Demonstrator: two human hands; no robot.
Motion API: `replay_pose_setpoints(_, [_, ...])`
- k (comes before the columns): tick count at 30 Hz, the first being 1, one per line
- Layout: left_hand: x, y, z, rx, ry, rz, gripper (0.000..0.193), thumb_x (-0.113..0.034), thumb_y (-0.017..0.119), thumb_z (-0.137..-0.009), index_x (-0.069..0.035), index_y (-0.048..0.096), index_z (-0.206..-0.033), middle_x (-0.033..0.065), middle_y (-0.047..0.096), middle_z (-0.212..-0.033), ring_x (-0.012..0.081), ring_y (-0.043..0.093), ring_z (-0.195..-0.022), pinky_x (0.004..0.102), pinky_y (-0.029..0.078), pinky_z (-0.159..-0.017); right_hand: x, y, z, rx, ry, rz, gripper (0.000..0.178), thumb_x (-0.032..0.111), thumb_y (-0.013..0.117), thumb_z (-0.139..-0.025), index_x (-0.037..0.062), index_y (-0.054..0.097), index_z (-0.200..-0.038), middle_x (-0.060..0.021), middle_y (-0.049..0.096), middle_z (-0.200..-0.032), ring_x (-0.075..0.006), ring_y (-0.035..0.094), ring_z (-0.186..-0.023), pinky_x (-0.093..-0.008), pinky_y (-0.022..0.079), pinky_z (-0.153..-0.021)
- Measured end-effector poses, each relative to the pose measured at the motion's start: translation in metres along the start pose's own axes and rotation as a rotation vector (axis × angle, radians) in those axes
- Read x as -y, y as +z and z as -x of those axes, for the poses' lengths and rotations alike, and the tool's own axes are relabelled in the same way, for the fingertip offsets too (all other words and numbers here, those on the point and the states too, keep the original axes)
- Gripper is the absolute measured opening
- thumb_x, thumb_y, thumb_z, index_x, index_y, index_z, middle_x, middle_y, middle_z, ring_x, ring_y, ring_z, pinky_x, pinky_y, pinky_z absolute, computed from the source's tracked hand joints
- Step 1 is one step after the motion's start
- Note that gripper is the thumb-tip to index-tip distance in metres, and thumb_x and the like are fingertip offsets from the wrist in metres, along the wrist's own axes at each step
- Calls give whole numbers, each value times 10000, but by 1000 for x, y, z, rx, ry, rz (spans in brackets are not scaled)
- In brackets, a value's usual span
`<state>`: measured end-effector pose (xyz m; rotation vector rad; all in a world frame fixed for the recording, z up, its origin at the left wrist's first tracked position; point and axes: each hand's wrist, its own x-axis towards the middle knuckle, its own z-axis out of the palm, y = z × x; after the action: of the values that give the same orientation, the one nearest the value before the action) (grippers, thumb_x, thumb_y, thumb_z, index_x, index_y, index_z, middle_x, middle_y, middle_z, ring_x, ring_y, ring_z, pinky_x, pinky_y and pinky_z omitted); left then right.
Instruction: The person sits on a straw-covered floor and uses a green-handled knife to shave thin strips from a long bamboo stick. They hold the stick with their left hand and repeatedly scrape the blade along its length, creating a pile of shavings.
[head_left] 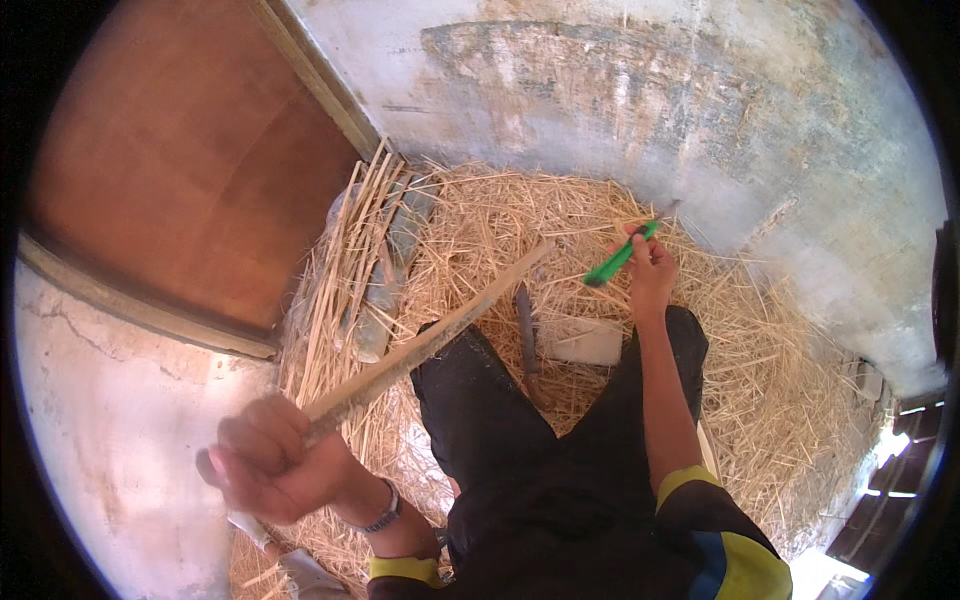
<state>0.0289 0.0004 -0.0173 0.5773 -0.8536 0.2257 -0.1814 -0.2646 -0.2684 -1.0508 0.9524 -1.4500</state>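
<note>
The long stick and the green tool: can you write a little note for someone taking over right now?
Left hand: grip shut on the long stick, which slants up over the straw.
Right hand: grip shut on the green-handled tool, held out above the straw.
A darker stick and a pale flat block lie between the legs; split canes are stacked at left.
Done: both things are in hand. Left: tool and stick are apart, not touching.

Left hand (268, 462) is closed round the near end of a long wooden stick (432, 340), which slants up over the person's dark trousers (500, 420). Right hand (650, 262) grips a green-handled knife (620, 256). Straw (780, 380) covers the floor against a grey wall (650, 90).
</note>
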Motion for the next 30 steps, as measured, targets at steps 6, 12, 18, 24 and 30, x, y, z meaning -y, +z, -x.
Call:
replay_pose_setpoints(6, [-27, -1, 11, 130, 13, 25, 343, -176, 440, -906, -152, 244, -627, -32, 211, -506, 66, 178, -420, 240, 170, -403, 98, 45, 83, 524, 188, -326, 348, 36, 502, -908, 62, 405, -1241, -161, 645, -952, -143, 554, -523, -286, 493, -488])
replay_pose_setpoints(12, [-12, 11, 30, 199, 100, -163, 337, -180, 405, -917, -155, 254, -617, -21, 236, -486, 68, 196, -391, 247, 181, -389, 127, 62, 123, 867, 210, 39, 260, 94, 466, -932, 64, 490, -1189, -114, 639, -914, -133, 535, -543, -254, 443, -493])
replay_pose_setpoints(18, [-8, 9, 31, -29, 54, -184, 405, -227, 439, -925, -171, 214, -593, -35, 180, -498, 65, 149, -406, 247, 124, -416, 173, 88, 171, 1047, 75, 471, 288, 149, 532, -919, 19, 470, -1169, -150, 624, -800, -274, 632, -624, -332, 472, -546])
replay_pose_setpoints(24, [-5, 26, 36, -255, 57, -293, 439, -243, 431, -938, -181, 187, -577, -40, 156, -516, 63, 132, -426, 254, 109, -433, 166, 99, 189, 1026, -300, 628, 244, 174, 520, -911, -12, 434, -1043, -187, 595, -659, -351, 610, -535, -412, 496, -436])
replay_pose_setpoints(30, [-8, 26, 38, -305, 35, -336, 432, -238, 413, -943, -178, 187, -579, -42, 159, -522, 62, 137, -428, 252, 115, -433, 132, 94, 168, 963, -254, 1009, 173, 123, 493, -902, -15, 433, -985, -186, 583, -626, -350, 610, -523, -431, 490, -428])
